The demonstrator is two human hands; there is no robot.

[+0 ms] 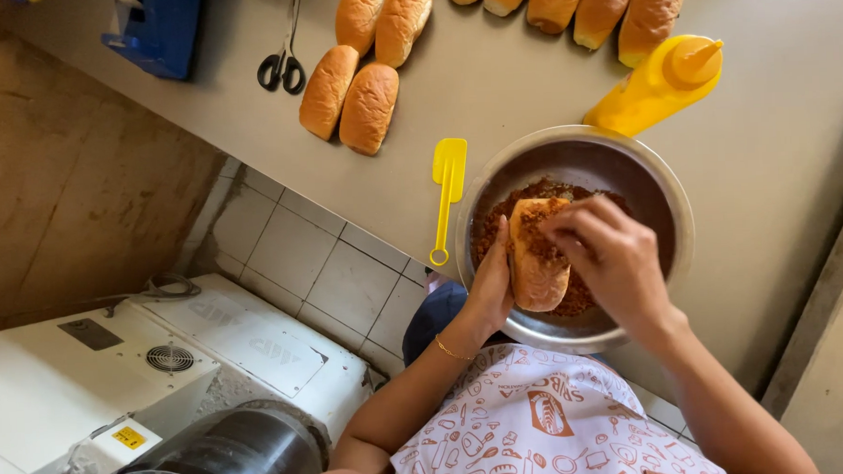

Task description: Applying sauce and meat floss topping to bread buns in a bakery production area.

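Head view, looking down on the bench (pixel 528 84). I see my left hand (pixel 490 283) cupping a soft oblong bread roll (pixel 537 261) from its left flank, grip closed around the side and underside of the roll, which is held over a steel mixing bowl (pixel 662 177) that sits at the near edge of the bench. My right hand (pixel 614 258) rests on top of the roll, fingertips pinched narrow at the split, where a reddish-brown crumbly filling (pixel 496 225) lies; whether the pinch holds any filling I cannot tell.

Handling, as I judge it: the roll is light, spongy and easily crushed, with a smooth browned crust that offers fair friction. The split top is the weak line, so hold is best taken low along the two long sides, cradled from beneath, not squeezed at the ends. The filling looks loose and dry, likely to spill if the roll tilts.

Also present: a yellow spatula (pixel 448 194) just left of the bowl, a yellow squeeze bottle (pixel 654 84) touching its far rim, further rolls (pixel 368 106) and black-handled scissors (pixel 282 64) farther back.
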